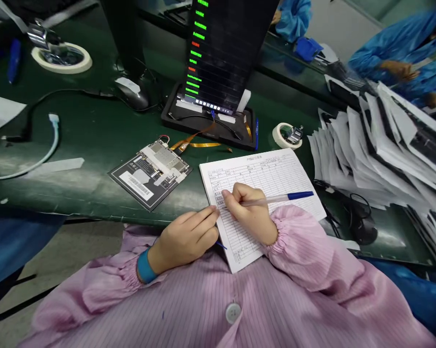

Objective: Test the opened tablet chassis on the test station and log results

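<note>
Our right hand (249, 212) was closed around a blue-capped ballpoint pen (279, 198), its tip hidden by our fingers above a printed paper form (276, 179) on the green workbench (83, 188). Our left hand (183, 241), loosely curled and gripping nothing, rested against the form's left edge. Just left of the form, a circuit board (163, 159) lay on a black panel (149, 195); a stack of papers (370, 154) lay right.

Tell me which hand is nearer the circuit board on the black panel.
Left. The left hand sits below and right of the circuit board, fingertips at the edge of the paper form. The right hand, gripping the pen, lies farther right, over the form.
</note>
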Demonstrator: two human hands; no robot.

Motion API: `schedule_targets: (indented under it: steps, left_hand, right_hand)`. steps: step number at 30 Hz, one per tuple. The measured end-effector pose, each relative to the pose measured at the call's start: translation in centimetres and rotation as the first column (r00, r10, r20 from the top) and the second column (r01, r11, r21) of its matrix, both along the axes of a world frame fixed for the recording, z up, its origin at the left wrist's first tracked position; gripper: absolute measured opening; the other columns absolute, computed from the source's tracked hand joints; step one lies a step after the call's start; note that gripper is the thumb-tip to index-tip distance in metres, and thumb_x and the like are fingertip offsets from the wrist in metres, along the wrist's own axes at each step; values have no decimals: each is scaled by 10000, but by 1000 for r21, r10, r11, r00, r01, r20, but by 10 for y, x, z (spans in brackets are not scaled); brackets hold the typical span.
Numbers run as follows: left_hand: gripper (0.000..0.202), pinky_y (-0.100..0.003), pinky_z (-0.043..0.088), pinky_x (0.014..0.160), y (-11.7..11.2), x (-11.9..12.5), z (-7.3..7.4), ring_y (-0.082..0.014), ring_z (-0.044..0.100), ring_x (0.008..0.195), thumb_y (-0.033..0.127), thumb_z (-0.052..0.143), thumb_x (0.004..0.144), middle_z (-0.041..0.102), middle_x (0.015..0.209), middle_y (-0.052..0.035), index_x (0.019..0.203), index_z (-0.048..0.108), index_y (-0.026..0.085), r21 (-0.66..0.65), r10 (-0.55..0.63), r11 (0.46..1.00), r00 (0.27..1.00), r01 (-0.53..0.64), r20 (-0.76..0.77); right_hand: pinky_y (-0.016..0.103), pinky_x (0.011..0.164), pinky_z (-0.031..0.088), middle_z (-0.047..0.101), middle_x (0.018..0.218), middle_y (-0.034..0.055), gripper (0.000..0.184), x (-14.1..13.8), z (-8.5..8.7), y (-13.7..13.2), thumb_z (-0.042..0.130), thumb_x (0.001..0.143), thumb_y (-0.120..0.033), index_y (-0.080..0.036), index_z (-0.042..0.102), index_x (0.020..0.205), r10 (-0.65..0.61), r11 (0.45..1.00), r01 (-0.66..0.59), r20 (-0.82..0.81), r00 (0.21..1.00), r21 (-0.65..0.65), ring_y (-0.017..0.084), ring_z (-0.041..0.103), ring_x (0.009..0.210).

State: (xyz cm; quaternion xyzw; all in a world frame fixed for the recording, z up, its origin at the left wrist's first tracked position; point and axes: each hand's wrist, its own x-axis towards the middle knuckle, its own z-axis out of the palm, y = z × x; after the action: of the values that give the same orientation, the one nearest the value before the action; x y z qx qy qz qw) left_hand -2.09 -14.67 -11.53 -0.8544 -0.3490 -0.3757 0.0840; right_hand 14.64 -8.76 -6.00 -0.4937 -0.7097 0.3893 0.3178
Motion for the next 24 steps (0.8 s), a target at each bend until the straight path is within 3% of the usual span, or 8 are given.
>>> schedule_targets:
  steps: [24]
  left_hand:
    - [93, -304, 506, 783, -1, 0, -3, -216, 634, 1083, 125, 527, 866, 711, 1084, -85, 837, 609, 160, 12, 1, 1000, 1000, -1, 0]
  right_hand:
    - [231, 460, 279, 340, 479, -63, 394, -2, 0, 0, 535, 864, -214, -195, 307, 544, 60, 998, -61, 40, 997, 28, 66, 311, 457]
